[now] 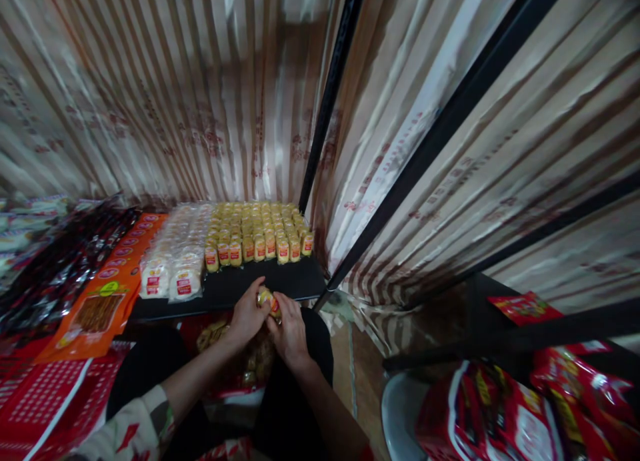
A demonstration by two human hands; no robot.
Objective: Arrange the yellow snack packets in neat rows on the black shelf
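Between my two hands is a small yellow snack in a clear wrapper (269, 302) with a red label. My left hand (249, 314) grips it from the left with closed fingers. From the right, the fingers of my right hand (290, 328) press on the same snack. Just beyond my hands, rows of matching yellow wrapped snacks (260, 238) stand on a black shelf (255, 280), their red labels facing me. Below my forearms, more wrapped pieces (255, 354) lie in a red container, partly hidden by my arms.
White round wrapped snacks (173, 274) stand left of the yellow rows, beside an orange packet (107, 294) and dark shiny packets (60, 261). A red basket (65, 394) is at lower left. Dark frame poles (400, 201) cross the right side. Red snack bags (500, 408) lie at lower right.
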